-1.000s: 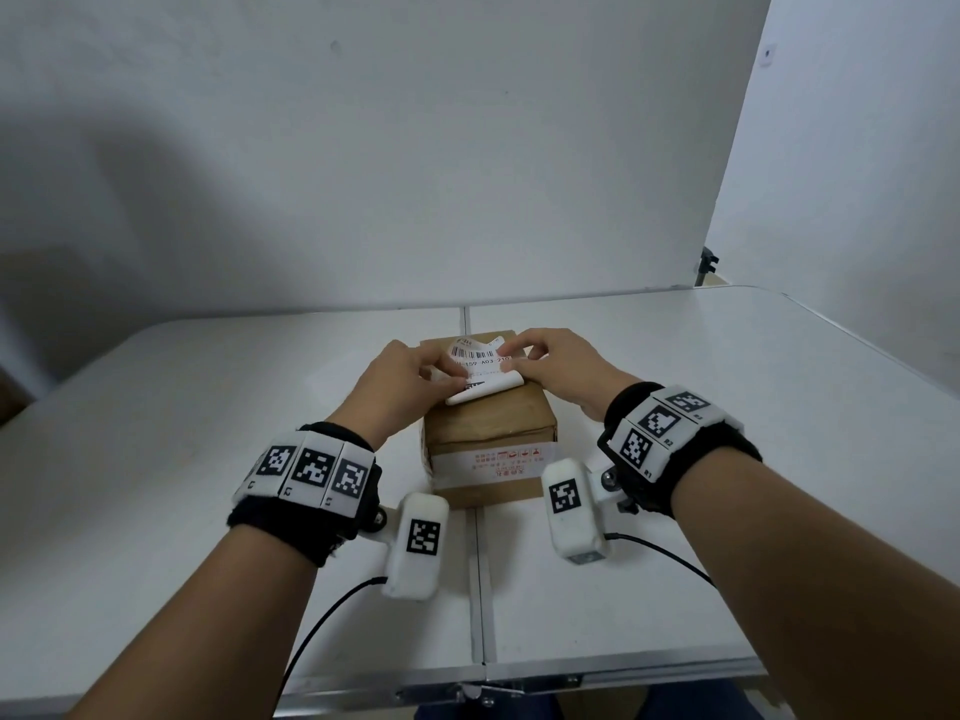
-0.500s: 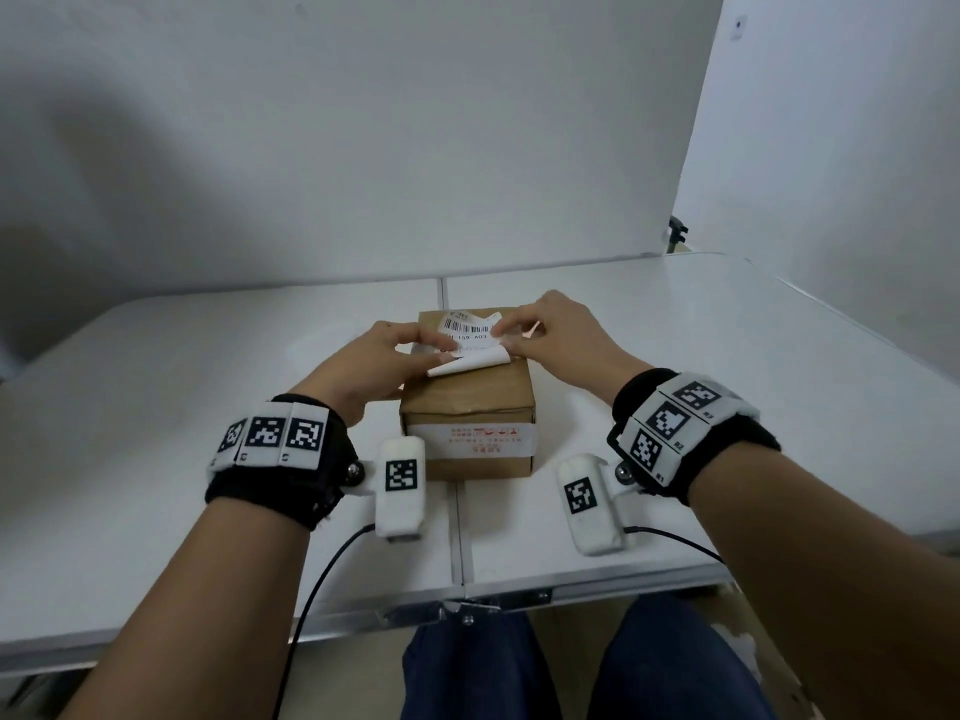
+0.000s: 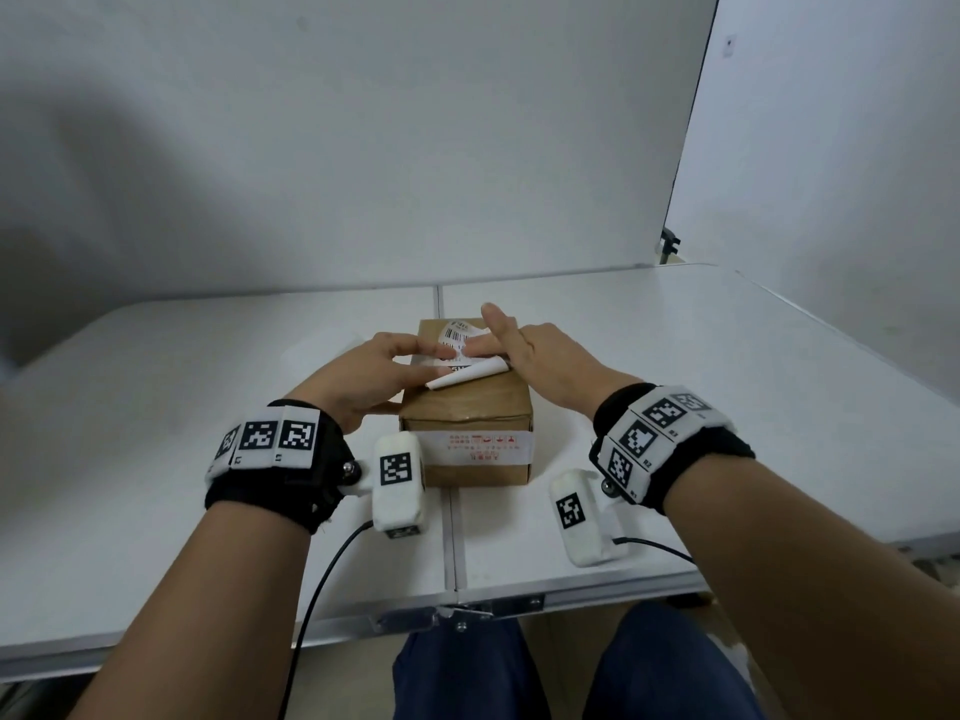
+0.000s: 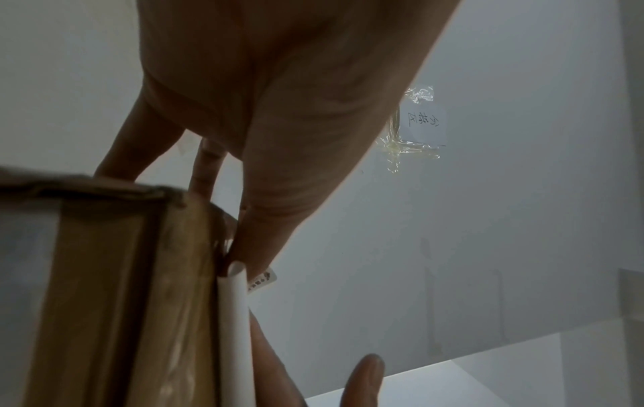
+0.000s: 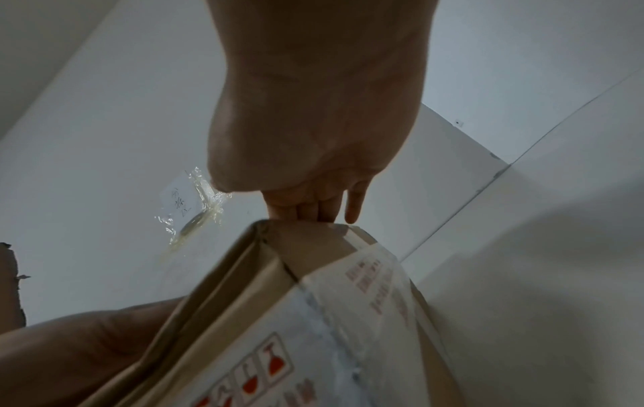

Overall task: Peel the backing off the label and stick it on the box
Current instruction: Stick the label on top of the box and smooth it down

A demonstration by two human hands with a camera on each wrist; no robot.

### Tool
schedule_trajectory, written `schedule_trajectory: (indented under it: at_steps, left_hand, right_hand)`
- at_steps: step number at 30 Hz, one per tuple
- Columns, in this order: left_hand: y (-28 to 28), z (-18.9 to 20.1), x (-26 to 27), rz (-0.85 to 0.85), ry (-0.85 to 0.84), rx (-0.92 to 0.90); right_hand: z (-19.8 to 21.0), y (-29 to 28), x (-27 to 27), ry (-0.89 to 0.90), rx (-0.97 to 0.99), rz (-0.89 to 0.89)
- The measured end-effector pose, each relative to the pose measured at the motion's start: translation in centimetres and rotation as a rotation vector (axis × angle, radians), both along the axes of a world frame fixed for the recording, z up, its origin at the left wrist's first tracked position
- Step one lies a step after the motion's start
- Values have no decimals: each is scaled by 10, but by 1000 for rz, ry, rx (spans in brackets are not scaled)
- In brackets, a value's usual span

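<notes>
The label (image 3: 457, 341) print is too small to read, and both hands cover its middle. In the right wrist view the box (image 5: 278, 330) hides the right hand's fingers (image 5: 313, 209) at their tips. The box runs off the left wrist view's lower edge.

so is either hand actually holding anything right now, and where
The left hand pinches the curled backing at its left end. The right hand holds nothing: its straight fingers press the label onto the box.

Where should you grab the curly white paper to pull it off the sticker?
Probably pinch the backing at its free rolled edge, coming from your near side. That curl stands up off the box, so fingers can get round it; farther back it disappears under the label.
</notes>
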State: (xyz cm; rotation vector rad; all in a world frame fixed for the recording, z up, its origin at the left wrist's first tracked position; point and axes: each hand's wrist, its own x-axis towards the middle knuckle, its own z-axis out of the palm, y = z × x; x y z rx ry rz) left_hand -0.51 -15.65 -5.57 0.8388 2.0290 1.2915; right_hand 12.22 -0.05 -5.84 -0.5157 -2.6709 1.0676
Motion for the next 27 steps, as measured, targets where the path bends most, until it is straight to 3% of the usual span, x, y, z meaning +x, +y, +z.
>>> schedule_trajectory:
  at_steps: [12, 27]
  left_hand:
    - [1, 0, 0, 15, 28, -26]
    - [2, -5, -13, 37, 7, -7]
  right_hand:
    - [-8, 14, -16, -102, 52, 6]
    - [-7, 5, -8, -65, 127, 39]
